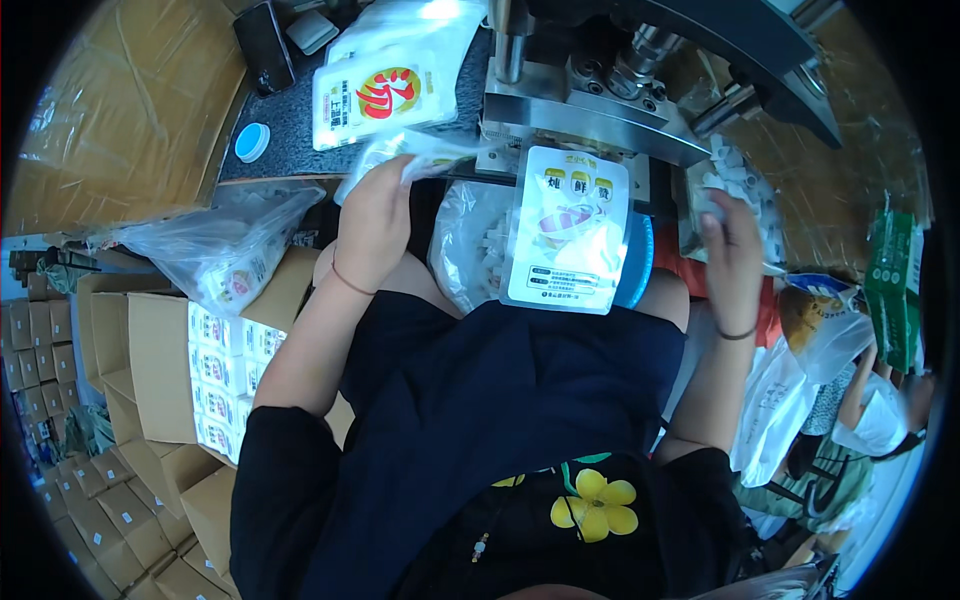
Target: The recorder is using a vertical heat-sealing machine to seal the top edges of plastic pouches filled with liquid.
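Observation:
A white pouch (pixel 435 152), blurred by motion, is gripped in my left hand (pixel 375 225) in front of the machine's left side. Another white pouch (pixel 568 235), printed with a bowl, stands out from the metal press (pixel 590 125) with its top at the press's edge. It hangs over my lap, touched by neither hand. To its right, my right hand (pixel 737 255) is raised with thumb and fingers apart, beside a container of white scraps (pixel 738 175). I make out nothing held in it.
A stack of white pouches (pixel 385 95) lies on the dark worktop with a phone (pixel 264 48) and a blue lid (pixel 252 142). An open carton (pixel 160 365) of packed goods stands at left. Below the press are a clear bag (pixel 470 245) and a blue basin (pixel 640 262).

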`<state>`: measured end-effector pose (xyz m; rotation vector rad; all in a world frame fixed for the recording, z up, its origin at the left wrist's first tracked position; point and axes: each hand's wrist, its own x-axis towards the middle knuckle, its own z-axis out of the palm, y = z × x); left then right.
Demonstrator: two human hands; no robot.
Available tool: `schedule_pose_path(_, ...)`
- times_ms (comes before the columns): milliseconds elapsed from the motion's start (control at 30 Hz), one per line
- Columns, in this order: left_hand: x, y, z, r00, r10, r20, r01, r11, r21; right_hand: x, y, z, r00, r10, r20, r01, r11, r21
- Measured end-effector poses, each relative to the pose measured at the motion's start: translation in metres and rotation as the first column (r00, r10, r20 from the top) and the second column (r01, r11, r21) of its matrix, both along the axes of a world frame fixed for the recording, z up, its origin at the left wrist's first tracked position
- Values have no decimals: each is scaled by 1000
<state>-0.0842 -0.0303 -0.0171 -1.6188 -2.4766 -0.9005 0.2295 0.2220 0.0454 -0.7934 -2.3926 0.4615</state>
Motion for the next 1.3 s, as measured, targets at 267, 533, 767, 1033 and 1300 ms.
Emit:
schedule_pose_path(267, 76, 29, 27, 610, -274, 743, 210, 961, 182, -69, -59, 29, 897, 265, -354, -400, 826, -396)
schedule_pose_path(533, 123, 42, 19, -63, -271, 961, 294, 915, 277, -47, -29, 39, 844, 535, -33, -532, 830, -168)
schedule_pose_path(767, 117, 52, 8, 75, -227, 971, 380, 907, 182, -39, -31, 38, 941, 304, -149, -338, 879, -336)
schedule_pose_path(1033, 123, 52, 13, -331, -167, 929, 376, 880, 292, -36, -17, 38, 812, 576, 91, -519, 785, -336)
schedule_pose_path(1300, 79, 72, 17, -376, -226, 899, 158, 940, 302, 6, 54, -2, 903, 116, 414, -178, 977, 114)
